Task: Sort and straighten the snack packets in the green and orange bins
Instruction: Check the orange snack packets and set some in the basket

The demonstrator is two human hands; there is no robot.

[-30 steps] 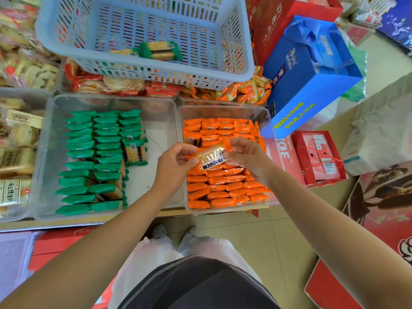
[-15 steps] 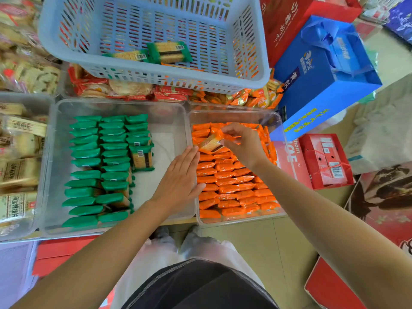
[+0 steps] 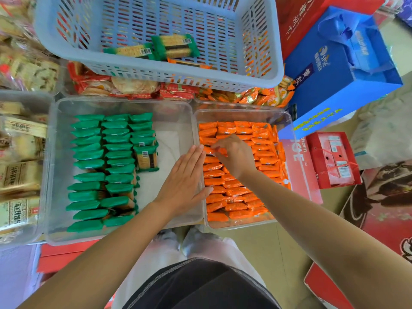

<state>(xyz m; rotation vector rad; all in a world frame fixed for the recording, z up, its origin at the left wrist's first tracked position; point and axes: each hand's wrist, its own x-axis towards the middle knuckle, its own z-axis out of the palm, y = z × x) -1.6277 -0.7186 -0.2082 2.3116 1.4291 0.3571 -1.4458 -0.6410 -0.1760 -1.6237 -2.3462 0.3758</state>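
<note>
Rests left hand (image 3: 186, 181) flat, fingers straight, gripping nothing, over the walls between green bin (image 3: 124, 103) and orange bin (image 3: 243, 111). Just beyond, pinches an orange packet (image 3: 210, 150) with right hand (image 3: 236, 156) in orange bin's left column. Shows green packets (image 3: 116, 152) rowed in green bin, left.

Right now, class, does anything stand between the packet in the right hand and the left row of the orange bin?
Nothing visible does. The right hand pinches the orange packet right at that row; the left hand lies flat along the bin wall, beside it.
</note>
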